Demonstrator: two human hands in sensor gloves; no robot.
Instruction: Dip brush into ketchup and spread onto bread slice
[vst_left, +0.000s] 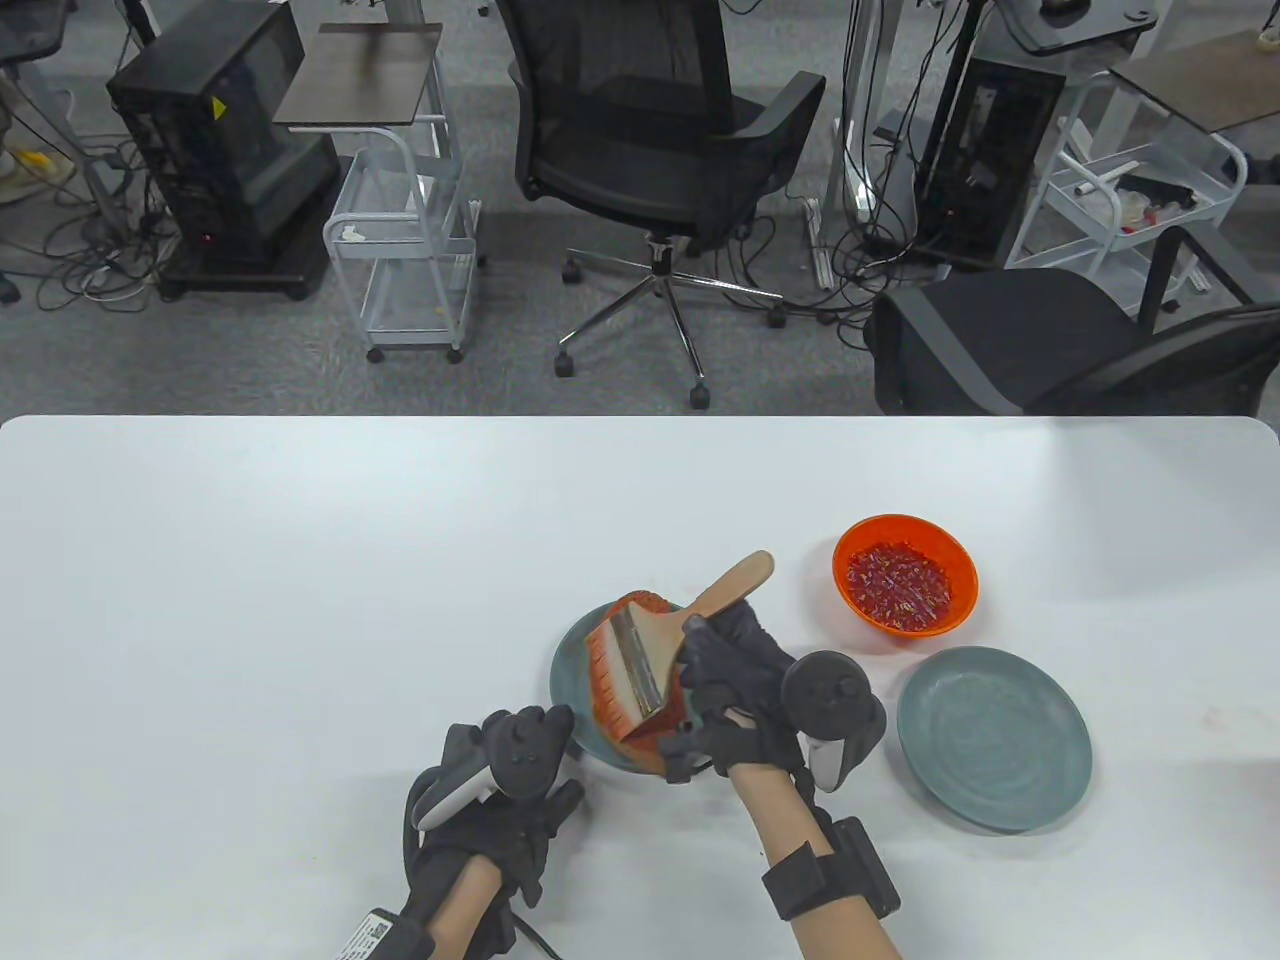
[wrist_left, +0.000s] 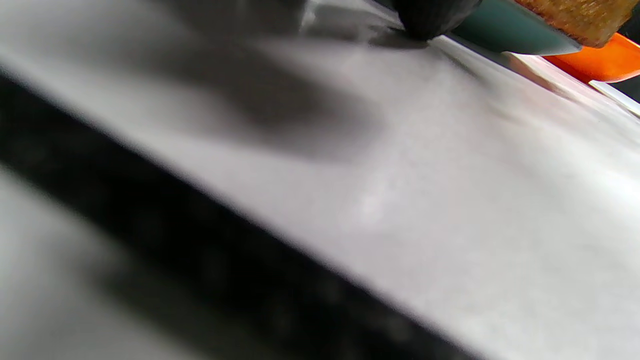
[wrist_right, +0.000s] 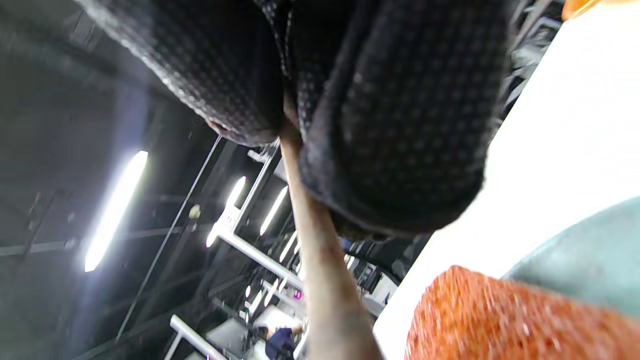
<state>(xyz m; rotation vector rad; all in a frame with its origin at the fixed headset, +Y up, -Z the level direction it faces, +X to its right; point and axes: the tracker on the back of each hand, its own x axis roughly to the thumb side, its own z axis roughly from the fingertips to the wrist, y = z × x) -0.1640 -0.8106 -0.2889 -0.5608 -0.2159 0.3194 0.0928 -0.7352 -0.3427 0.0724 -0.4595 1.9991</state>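
A wide wooden brush with red-stained bristles lies across a bread slice covered in red on a grey-green plate. My right hand grips the brush handle; in the right wrist view the gloved fingers wrap the handle above the red bread. An orange bowl of ketchup stands behind and right of the plate. My left hand rests on the table at the plate's near left edge; its fingers are hidden under the tracker. The left wrist view shows the plate rim and bread edge.
A second, empty grey-green plate sits right of my right hand. The white table stretches left and back. Office chairs and carts stand on the floor beyond the far edge.
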